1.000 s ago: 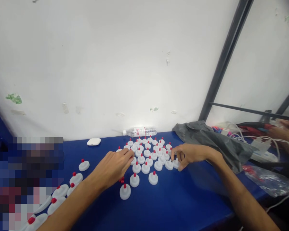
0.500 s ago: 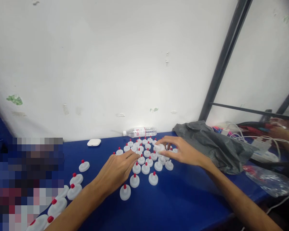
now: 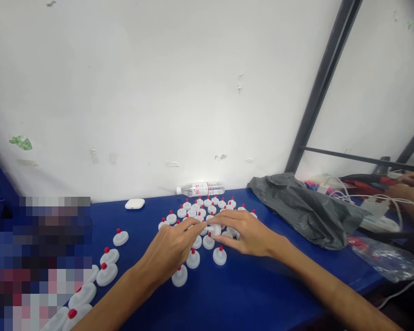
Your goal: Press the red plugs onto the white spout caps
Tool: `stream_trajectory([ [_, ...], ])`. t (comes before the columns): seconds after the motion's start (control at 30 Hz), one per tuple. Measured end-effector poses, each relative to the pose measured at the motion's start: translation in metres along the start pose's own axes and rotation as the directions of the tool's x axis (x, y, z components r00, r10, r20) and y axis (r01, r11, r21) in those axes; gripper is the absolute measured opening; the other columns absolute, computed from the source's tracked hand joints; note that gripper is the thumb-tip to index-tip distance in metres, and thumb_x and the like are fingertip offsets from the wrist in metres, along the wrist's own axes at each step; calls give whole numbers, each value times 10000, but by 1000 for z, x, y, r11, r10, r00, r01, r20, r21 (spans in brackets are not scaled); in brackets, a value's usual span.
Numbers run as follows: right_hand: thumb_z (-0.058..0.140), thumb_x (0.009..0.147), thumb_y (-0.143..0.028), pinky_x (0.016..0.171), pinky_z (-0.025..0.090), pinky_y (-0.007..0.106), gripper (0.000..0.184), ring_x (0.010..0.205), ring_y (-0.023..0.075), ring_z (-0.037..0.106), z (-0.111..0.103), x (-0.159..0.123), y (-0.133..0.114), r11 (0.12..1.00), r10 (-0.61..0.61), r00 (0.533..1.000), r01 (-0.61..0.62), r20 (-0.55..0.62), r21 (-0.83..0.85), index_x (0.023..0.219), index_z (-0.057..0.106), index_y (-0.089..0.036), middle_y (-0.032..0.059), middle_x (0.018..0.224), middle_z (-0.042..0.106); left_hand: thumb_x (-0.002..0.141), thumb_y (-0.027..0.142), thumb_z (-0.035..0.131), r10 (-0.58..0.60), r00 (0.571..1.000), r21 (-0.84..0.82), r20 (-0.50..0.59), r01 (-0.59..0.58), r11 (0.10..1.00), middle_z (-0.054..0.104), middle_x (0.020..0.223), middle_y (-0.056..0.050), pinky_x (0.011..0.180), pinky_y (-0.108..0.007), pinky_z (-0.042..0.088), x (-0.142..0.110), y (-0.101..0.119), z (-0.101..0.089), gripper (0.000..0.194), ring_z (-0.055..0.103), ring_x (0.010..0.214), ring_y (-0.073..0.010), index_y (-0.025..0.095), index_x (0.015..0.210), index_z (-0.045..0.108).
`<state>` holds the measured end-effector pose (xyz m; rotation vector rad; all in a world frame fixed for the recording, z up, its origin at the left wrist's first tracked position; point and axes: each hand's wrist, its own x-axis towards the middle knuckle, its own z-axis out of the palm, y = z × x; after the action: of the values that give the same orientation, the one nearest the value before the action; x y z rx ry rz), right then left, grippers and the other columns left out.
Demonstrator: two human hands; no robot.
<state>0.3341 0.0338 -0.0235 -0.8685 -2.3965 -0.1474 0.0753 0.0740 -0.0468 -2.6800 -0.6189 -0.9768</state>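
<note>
Several white caps with red tips (image 3: 207, 204) stand in a cluster on the blue table (image 3: 255, 294). My right hand (image 3: 244, 232) hovers over the cluster's near side, its thumb and fingers closed on one white cap (image 3: 214, 228). My left hand (image 3: 172, 248) reaches in from the left, and its pinched fingertips meet that same cap. What the left fingers hold, if anything, is too small to make out. Two caps (image 3: 193, 259) stand just below my hands.
More caps (image 3: 106, 271) trail off at the left. A lying water bottle (image 3: 200, 188) and a white earbud case (image 3: 135, 203) rest by the wall. On the right are a grey plastic bag (image 3: 303, 207), white cables (image 3: 376, 216), a clear bag (image 3: 386, 259) and another person's hand (image 3: 407, 191).
My right hand lifted a cap from the cluster's right edge, carried it over the back and brought it down to the middle. My left hand slid right to meet it.
</note>
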Motion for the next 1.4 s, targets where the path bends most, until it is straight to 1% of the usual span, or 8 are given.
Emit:
stream_trajectory([
  [0.1, 621, 1059, -392, 883, 646, 381, 324, 1006, 228, 762, 2, 0, 1, 1000, -23, 999, 22, -48, -19, 1339, 693, -244, 75, 1146, 787, 1035, 81, 440, -1, 1000, -35, -14, 1, 999, 811, 1085, -24, 563, -245, 619, 0, 0, -1, 345, 807, 834, -174, 258, 1247, 647],
  [0.3, 648, 1052, -375, 876, 654, 375, 355, 983, 213, 773, 5, 0, 3, 997, -82, 986, 81, -143, -15, 1395, 633, -285, 45, 1126, 801, 1085, 187, 456, -1, 996, -100, -94, -8, 995, 822, 1051, -34, 717, -254, 667, 2, 3, 2, 258, 801, 868, -161, 235, 1233, 662],
  [0.53, 671, 1037, -275, 866, 653, 382, 412, 1021, 222, 744, 7, 0, 0, 993, -120, 964, 113, -235, -43, 1445, 614, -272, 83, 1178, 760, 1100, 270, 458, -49, 989, -26, -137, 45, 999, 817, 1023, -30, 572, -290, 618, 6, 7, -1, 228, 805, 820, -207, 231, 1220, 647],
  [0.7, 633, 1058, -275, 906, 651, 401, 542, 1095, 230, 718, 9, -3, -5, 994, -108, 959, 98, -262, -52, 1577, 481, -307, 105, 1231, 715, 1111, 265, 378, -54, 995, -17, -85, 53, 998, 783, 973, -35, 552, -308, 569, 10, 10, -9, 282, 775, 805, -229, 235, 1058, 653],
  [0.93, 598, 1069, -249, 914, 645, 369, 643, 1087, 217, 720, 8, -2, -16, 994, -111, 956, 108, -270, -27, 1650, 353, -373, 84, 1224, 711, 1090, 207, 365, -125, 991, -156, -37, 118, 981, 652, 808, 19, 535, -283, 476, 10, 18, -15, 284, 606, 604, -161, 243, 980, 625],
  [1.2, 555, 1089, -231, 919, 635, 322, 545, 1100, 190, 708, 8, -1, -18, 989, -147, 962, 145, -231, -27, 1613, 420, -294, 91, 1235, 713, 1082, 239, 339, -182, 983, -222, 33, 185, 957, 600, 738, 36, 557, -313, 432, 8, 18, -14, 331, 560, 605, -158, 252, 844, 569],
  [1.3, 567, 1083, -261, 882, 644, 331, 452, 1039, 194, 719, 11, 2, -17, 991, -132, 968, 126, -215, -38, 1532, 516, -262, 92, 1195, 725, 1085, 241, 340, -187, 976, -198, 111, 206, 958, 666, 795, 21, 589, -314, 470, 9, 14, -12, 321, 634, 676, -172, 251, 910, 608],
  [1.4, 599, 1043, -241, 899, 647, 354, 381, 1045, 210, 730, 8, 4, -12, 995, -95, 977, 86, -191, -52, 1424, 604, -251, 92, 1193, 729, 1094, 264, 348, -184, 967, -143, 176, 210, 967, 746, 963, -17, 670, -341, 518, 10, 9, -11, 314, 710, 844, -210, 261, 1067, 660],
])
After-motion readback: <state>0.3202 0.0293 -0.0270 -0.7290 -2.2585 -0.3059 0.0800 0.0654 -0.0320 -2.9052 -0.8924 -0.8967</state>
